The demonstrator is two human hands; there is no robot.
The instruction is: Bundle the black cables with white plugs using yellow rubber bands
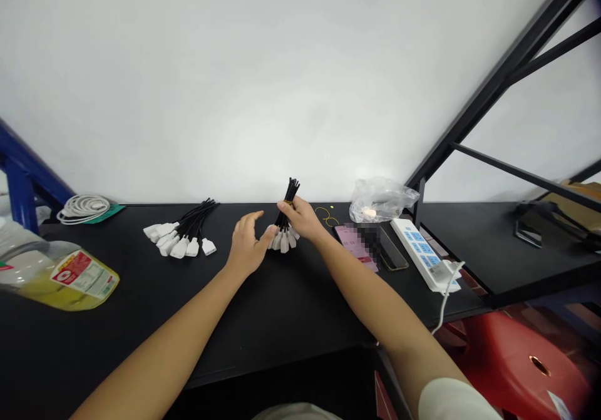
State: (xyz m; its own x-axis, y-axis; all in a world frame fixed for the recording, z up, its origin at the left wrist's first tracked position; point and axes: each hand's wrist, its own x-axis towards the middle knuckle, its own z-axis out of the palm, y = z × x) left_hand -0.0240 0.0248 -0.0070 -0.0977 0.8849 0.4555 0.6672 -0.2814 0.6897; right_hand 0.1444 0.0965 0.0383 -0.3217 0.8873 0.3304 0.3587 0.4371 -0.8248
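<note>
My right hand [303,218] is closed around a bundle of black cables with white connectors [284,240], held upright over the black table. A yellow rubber band [288,202] circles the bundle near its upper end. Just left of it is my left hand [248,241], fingers spread, its thumb close to the white connectors; whether the thumb touches them I cannot tell. Farther left lies a loose fan of similar cables [190,223], white connectors toward me. Two thin yellow rubber bands [328,216] lie right of my right hand.
At the right lie a clear plastic bag [382,199], a phone with a pink screen [354,245], a second dark phone [392,251] and a white power strip [422,254]. On the left are a coiled white cable [84,208] and a bottle of yellow liquid [70,276]. A red stool [511,357] stands below right.
</note>
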